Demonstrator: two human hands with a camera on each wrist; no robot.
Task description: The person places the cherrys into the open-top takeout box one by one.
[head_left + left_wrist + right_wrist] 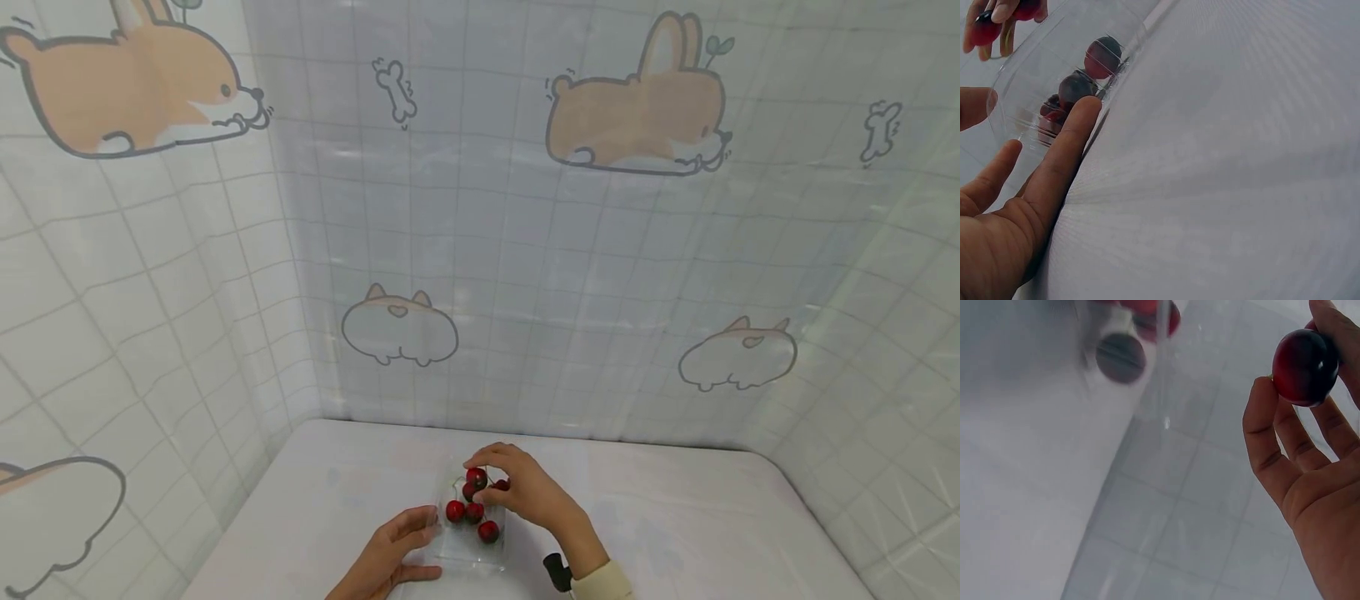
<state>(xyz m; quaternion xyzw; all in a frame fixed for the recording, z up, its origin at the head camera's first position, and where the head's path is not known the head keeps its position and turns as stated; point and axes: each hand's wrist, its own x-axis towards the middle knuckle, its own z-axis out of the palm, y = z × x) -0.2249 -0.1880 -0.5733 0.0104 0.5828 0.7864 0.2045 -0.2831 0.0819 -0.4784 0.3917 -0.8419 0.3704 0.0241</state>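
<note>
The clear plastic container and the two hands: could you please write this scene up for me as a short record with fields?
Container: clear plastic container on the white table
Contents: several red cherries
Left hand: fingers pressed flat against the container's left side
Right hand: pinches one cherry above the container
Backdrop: tiled curtain with cartoon dogs

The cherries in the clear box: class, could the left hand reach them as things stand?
Probably yes. The left hand already rests against the clear box side, the top looks open, and the cherries lie close by; only the right hand, holding one cherry above, might crowd it.
</note>
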